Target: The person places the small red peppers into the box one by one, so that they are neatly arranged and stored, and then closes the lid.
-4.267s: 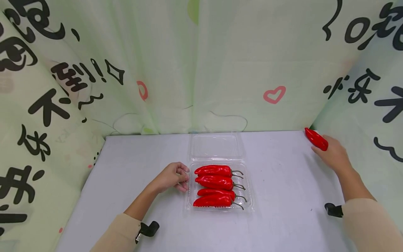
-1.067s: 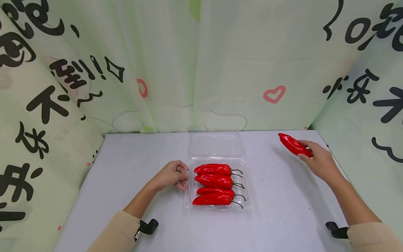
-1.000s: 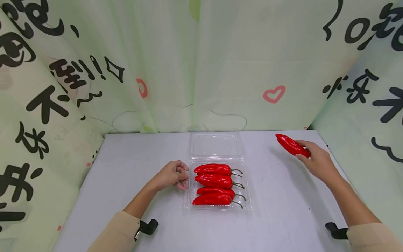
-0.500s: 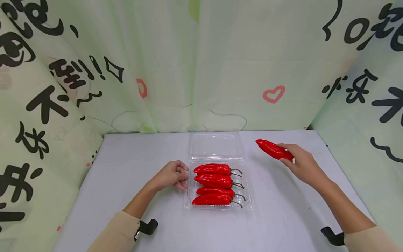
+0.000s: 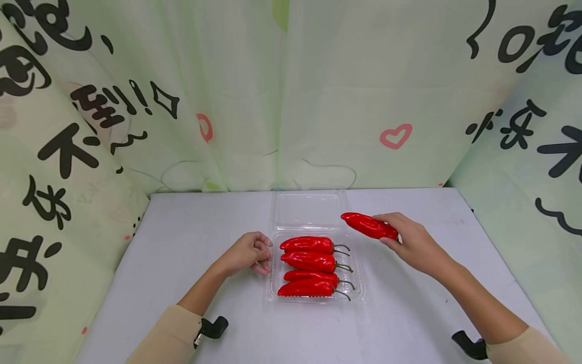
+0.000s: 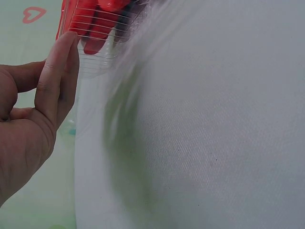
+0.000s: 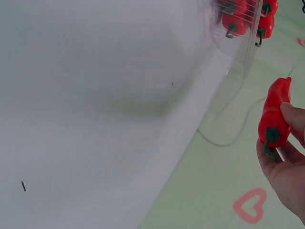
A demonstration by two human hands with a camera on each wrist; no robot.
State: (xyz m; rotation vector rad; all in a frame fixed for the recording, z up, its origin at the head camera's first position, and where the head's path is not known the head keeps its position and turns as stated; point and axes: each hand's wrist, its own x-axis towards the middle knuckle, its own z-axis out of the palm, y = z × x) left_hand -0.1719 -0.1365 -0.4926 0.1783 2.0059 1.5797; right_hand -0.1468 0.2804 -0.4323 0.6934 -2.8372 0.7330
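Observation:
My right hand [image 5: 409, 242] grips a red chili pepper [image 5: 368, 226] by its stem end, its tip pointing left, just right of the open lid. In the right wrist view, the green stem of this pepper [image 7: 274, 114] hangs between thumb and fingers. Several more red peppers [image 5: 309, 262] lie side by side in a clear plastic clamshell box [image 5: 358, 253], stems to the right. My left hand [image 5: 249, 253] rests by the box's left side; in the left wrist view its fairly straight fingers [image 6: 66, 52] touch the box's ribbed wall.
The clear lid [image 5: 311, 210] lies folded back behind the box, near the far edge of the white table [image 5: 204, 217]. Pale green curtains [image 5: 318, 101] with printed characters and hearts enclose the back and both sides.
My right hand has carried the red pepper from the far right corner leftward, to beside the box's lid. The left hand, the box and the peppers in it have stayed in place.

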